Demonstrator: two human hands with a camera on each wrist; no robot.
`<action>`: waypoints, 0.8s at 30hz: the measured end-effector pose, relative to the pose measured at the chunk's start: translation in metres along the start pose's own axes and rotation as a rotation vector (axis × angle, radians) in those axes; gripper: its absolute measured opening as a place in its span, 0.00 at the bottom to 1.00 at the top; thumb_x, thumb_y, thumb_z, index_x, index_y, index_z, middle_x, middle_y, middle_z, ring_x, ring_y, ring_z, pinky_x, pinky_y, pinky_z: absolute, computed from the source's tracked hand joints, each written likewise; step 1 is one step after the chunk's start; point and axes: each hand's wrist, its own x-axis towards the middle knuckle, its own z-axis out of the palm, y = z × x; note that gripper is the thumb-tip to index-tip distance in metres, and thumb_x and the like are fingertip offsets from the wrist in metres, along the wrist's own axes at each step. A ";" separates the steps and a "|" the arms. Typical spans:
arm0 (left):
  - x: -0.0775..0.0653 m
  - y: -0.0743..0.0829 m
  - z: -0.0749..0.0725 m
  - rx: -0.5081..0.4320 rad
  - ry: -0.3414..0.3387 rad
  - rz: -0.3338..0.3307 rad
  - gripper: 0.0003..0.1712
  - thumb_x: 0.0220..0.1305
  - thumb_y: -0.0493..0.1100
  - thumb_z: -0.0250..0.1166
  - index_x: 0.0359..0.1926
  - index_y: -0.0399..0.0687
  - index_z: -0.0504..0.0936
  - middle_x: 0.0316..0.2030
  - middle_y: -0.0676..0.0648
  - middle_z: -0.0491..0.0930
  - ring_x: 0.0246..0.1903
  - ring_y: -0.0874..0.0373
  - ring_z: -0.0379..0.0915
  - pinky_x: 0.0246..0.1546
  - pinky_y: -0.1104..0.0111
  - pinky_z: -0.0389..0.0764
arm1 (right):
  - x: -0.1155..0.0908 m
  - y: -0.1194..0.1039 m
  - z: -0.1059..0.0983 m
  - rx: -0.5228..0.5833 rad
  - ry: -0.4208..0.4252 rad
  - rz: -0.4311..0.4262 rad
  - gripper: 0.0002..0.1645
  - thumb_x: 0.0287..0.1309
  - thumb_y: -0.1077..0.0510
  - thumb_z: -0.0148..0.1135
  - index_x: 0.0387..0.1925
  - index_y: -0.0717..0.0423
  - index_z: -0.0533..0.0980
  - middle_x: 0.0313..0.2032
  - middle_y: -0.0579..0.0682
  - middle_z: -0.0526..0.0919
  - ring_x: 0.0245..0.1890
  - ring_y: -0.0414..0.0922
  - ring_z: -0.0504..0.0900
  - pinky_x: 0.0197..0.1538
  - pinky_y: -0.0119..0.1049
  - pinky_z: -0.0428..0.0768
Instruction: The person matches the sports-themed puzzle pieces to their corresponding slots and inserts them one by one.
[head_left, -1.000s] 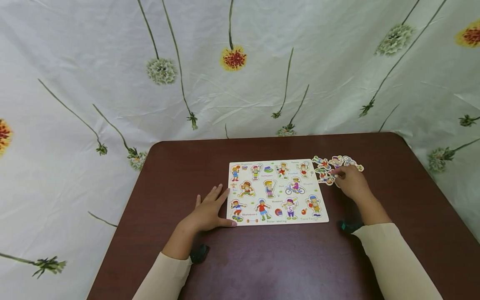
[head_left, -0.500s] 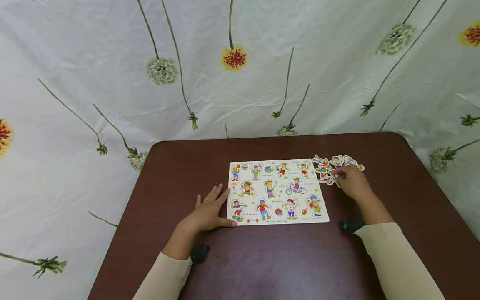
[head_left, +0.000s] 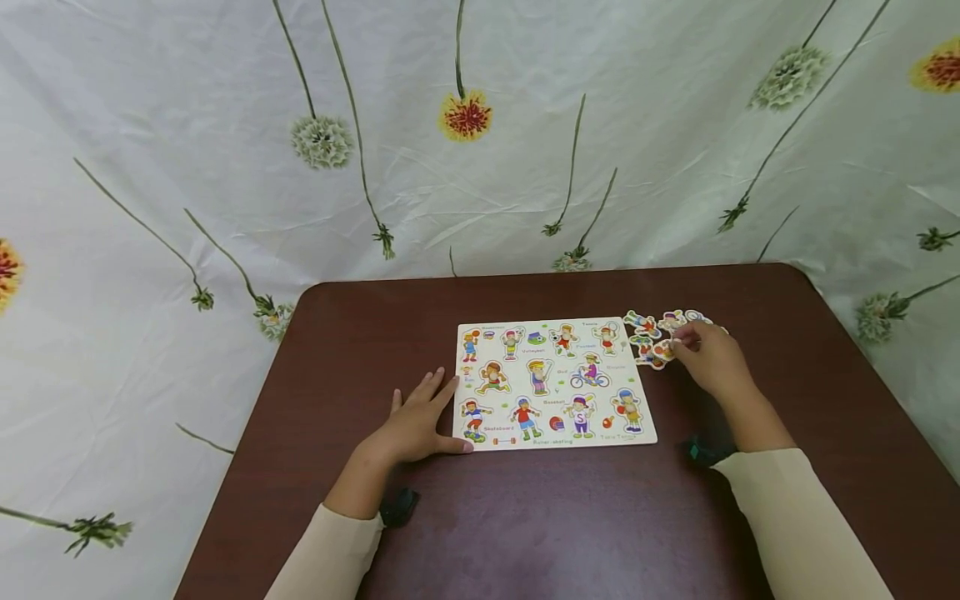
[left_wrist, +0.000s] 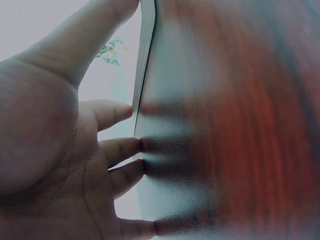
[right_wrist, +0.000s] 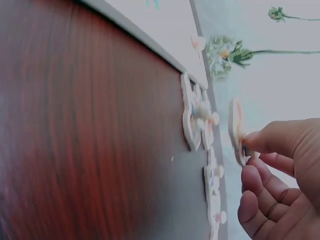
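A puzzle board (head_left: pixel 517 387) with printed sports figures lies flat on the table. My left hand (head_left: pixel 412 429) rests at its left edge, fingers spread and thumb over the near left corner. In the left wrist view the fingertips (left_wrist: pixel 131 175) touch the tabletop beside the board's edge. Right of the board, my right hand (head_left: pixel 716 362) pinches a puzzle piece (right_wrist: pixel 235 131) by its knob between thumb and finger. The right wrist view shows that piece raised and tilted, apart from the others. Several loose puzzle pieces (head_left: pixel 642 325) with knobs lie by the board's far right corner, partly hidden by this hand.
The dark reddish-brown table (head_left: pixel 525 517) extends around the board. Behind it hangs a pale cloth (head_left: pixel 510 200) printed with flowers. Dark devices (head_left: pixel 399 507) are worn at both wrists.
My right hand has risen slightly and shifted right from the loose pieces, with a puzzle piece now showing at its fingertips. The left hand and the board have stayed in place.
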 end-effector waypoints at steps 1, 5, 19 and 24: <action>0.000 0.000 0.000 -0.003 -0.001 -0.001 0.62 0.47 0.68 0.71 0.77 0.57 0.49 0.78 0.46 0.40 0.78 0.48 0.33 0.70 0.34 0.34 | -0.001 -0.003 0.000 0.004 0.004 0.003 0.13 0.63 0.56 0.60 0.41 0.64 0.76 0.35 0.62 0.81 0.36 0.55 0.78 0.35 0.40 0.71; 0.000 0.000 0.000 0.000 -0.002 -0.003 0.63 0.46 0.69 0.71 0.77 0.58 0.49 0.78 0.46 0.40 0.78 0.48 0.33 0.70 0.35 0.34 | -0.003 -0.016 0.001 0.023 0.007 0.006 0.13 0.63 0.54 0.61 0.39 0.62 0.74 0.33 0.59 0.81 0.32 0.51 0.77 0.32 0.35 0.70; 0.000 -0.001 0.001 -0.005 0.000 -0.001 0.63 0.47 0.68 0.71 0.77 0.58 0.49 0.78 0.47 0.40 0.78 0.48 0.33 0.70 0.35 0.33 | -0.008 -0.067 0.024 0.101 -0.063 -0.152 0.05 0.67 0.58 0.56 0.37 0.55 0.74 0.30 0.54 0.79 0.29 0.48 0.74 0.31 0.36 0.70; 0.000 -0.001 0.001 0.001 0.006 0.000 0.63 0.46 0.69 0.71 0.77 0.58 0.49 0.78 0.47 0.41 0.78 0.48 0.34 0.70 0.34 0.34 | -0.008 -0.085 0.034 0.165 -0.142 -0.087 0.06 0.68 0.54 0.56 0.42 0.51 0.75 0.35 0.53 0.82 0.33 0.48 0.77 0.34 0.35 0.72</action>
